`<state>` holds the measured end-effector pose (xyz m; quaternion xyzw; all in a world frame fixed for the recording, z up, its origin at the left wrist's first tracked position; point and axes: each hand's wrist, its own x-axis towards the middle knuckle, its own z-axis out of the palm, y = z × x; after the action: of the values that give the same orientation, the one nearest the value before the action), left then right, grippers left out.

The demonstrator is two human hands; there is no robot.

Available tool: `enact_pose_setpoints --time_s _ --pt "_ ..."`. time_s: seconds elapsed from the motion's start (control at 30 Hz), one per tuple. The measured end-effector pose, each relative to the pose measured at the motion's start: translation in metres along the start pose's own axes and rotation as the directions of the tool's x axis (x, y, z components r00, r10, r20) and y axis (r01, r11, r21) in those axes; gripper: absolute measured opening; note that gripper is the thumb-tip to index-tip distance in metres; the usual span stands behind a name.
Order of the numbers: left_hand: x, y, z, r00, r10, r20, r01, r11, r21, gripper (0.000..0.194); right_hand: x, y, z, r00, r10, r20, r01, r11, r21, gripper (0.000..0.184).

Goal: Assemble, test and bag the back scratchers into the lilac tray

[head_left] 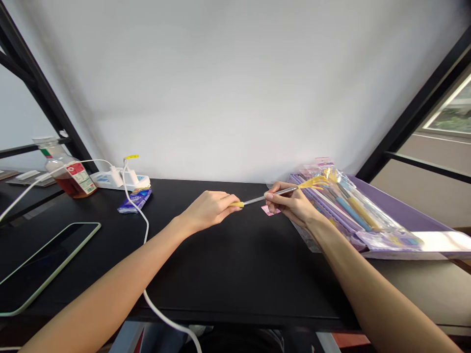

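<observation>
A back scratcher with a yellow claw head, a thin metal rod and a yellow handle end (pixel 253 200) is held level above the black table. My left hand (pixel 211 211) is closed around the handle end. My right hand (pixel 290 201) pinches the rod just below the claw, which points right. Beneath and beside my right hand lies a small pink card or label (pixel 270 210), partly hidden by the fingers. Packaged back scratchers (pixel 353 208) in clear plastic, with blue and yellow grips, rest on a purple box (pixel 401 215) to the right.
At the left are a glass bottle of amber liquid (pixel 73 171), a white power strip (pixel 142 183), a blue packet (pixel 135 200) and a phone or tablet (pixel 47 264). A white cable (pixel 147 228) crosses the table (pixel 235 274). A pale wall stands behind.
</observation>
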<state>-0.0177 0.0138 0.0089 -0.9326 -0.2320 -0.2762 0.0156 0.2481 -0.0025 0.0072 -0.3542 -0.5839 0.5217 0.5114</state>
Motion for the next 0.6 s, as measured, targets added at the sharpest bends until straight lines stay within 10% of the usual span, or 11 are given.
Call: enact_pose_setpoints --time_s 0.2,0.6 --pt "0.002 0.007 -0.004 0.987 -0.001 -0.159 -0.01 0.998 -0.066 0.017 -0.002 -0.001 0.022 0.996 -0.069 -0.052 0.073 0.994 0.085 0.032" --pt "0.007 0.007 -0.008 0.988 -0.15 -0.047 0.15 0.989 0.01 0.023 0.002 0.001 0.035 0.994 0.005 -0.108 0.002 0.998 0.064 0.031"
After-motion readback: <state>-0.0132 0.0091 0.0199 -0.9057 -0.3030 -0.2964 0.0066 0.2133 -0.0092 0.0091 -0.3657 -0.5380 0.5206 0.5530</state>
